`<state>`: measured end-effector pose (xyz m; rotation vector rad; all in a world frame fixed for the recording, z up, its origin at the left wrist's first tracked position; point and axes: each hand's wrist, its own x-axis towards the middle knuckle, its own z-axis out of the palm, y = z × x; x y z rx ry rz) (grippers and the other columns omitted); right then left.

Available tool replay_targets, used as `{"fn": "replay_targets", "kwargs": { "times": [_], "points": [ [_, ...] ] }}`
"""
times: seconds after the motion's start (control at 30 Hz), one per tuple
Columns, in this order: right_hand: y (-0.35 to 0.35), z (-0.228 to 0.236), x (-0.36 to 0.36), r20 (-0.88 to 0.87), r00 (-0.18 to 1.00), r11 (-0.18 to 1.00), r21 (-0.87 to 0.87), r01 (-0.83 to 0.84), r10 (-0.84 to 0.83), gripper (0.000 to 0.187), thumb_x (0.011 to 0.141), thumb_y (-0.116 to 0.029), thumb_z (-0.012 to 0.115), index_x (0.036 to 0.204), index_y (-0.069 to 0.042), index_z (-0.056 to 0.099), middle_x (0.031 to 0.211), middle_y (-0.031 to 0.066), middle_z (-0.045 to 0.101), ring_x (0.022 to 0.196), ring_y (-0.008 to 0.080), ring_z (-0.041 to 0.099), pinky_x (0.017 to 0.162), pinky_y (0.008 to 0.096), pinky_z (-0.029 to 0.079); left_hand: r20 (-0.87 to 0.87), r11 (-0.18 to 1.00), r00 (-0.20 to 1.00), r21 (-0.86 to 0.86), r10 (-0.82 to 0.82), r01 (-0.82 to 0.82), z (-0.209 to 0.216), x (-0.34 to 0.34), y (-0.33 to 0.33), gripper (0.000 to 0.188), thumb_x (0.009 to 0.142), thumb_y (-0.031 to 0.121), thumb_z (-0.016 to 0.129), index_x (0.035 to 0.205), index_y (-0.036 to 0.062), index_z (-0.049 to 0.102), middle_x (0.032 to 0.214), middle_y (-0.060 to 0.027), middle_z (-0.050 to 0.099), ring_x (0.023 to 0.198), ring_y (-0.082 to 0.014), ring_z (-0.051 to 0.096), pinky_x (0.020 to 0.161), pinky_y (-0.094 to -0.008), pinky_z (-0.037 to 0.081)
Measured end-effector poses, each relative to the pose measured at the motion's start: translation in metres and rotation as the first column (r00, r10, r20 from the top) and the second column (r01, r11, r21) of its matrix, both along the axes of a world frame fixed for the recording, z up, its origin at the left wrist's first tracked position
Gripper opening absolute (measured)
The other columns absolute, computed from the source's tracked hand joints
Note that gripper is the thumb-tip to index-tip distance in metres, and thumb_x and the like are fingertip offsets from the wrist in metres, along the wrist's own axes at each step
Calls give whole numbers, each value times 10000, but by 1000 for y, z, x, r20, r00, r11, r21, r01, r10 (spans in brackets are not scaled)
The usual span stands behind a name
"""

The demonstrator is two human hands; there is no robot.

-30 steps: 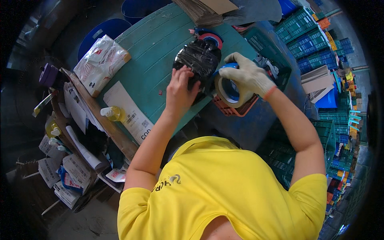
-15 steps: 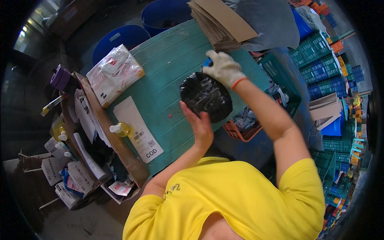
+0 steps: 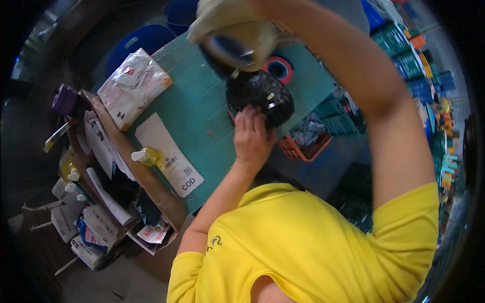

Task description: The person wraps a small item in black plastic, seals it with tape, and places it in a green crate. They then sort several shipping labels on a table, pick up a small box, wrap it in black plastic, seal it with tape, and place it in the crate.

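A rounded package wrapped in shiny black plastic (image 3: 275, 101) rests on the green tabletop (image 3: 194, 96). My bare left hand (image 3: 251, 134) grips its near side, fingers pressed on the plastic and thumb out of sight. My right hand (image 3: 217, 22), in a pale work glove, is raised high above the package's far side and smeared by motion. It is closed round a ring-shaped roll of tape (image 3: 242, 59), also blurred. A dark strip seems to run down from the roll to the package. Beyond the package lies a red-rimmed roll (image 3: 279, 69).
Left on the table are a plastic-wrapped pack (image 3: 132, 88), a printed label sheet (image 3: 174, 161) and a yellow bottle with white cap (image 3: 147, 156). A cardboard organizer (image 3: 159, 194) holds papers and bottles. An orange crate (image 3: 305, 149) and green crate (image 3: 338, 118) stand right; blue barrels (image 3: 134, 45) behind.
My right hand has swung up and away from the package, toward the camera. My left hand's fingers have moved onto the package's near side. The red-rimmed roll has come into view.
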<state>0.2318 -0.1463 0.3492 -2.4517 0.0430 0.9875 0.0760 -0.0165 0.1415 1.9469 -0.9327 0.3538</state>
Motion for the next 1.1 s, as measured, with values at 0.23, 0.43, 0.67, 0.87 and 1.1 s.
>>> {"fn": "replay_targets", "kwargs": {
  "times": [0.23,0.43,0.67,0.87,1.1],
  "points": [
    [-24,45,-297,392,813,865,-79,495,-430,499,625,-316,720,1044,-62,629,920,153,652,794,278,649,745,322,509,41,999,999,27,-29,27,8,18,2,397,625,82,718,957,52,502,1101,-127,538,1123,-355,496,938,-429,413],
    [-43,-93,-247,618,770,943,-136,304,-159,499,701,-392,690,1053,-53,585,1059,206,588,963,315,594,815,380,478,83,992,995,115,-59,49,10,8,4,422,643,109,742,985,63,500,1158,-129,535,1171,-343,480,974,-463,376],
    [-175,-170,-293,97,368,357,553,752,-925,380,813,-313,623,1025,-2,562,921,76,583,856,152,555,791,293,461,-576,837,706,68,-411,543,58,82,34,312,795,199,674,1052,53,574,1244,-85,542,1206,-238,481,1039,-452,301],
    [-290,-315,-252,233,-163,52,709,704,-959,300,900,-321,505,1084,-91,561,1080,105,586,901,241,581,802,362,467,-846,850,253,-355,-469,389,-10,180,-40,478,971,400,375,1093,20,638,1175,-114,610,1128,-204,535,1032,-373,325],
    [-146,-292,-275,585,803,793,-434,427,-113,344,851,-127,492,1183,-38,510,1003,172,605,859,267,611,737,345,503,-790,736,-39,-587,-612,336,-46,151,33,472,964,366,398,1082,-23,637,1165,-137,613,1160,-242,516,1055,-353,318]
  ]
}}
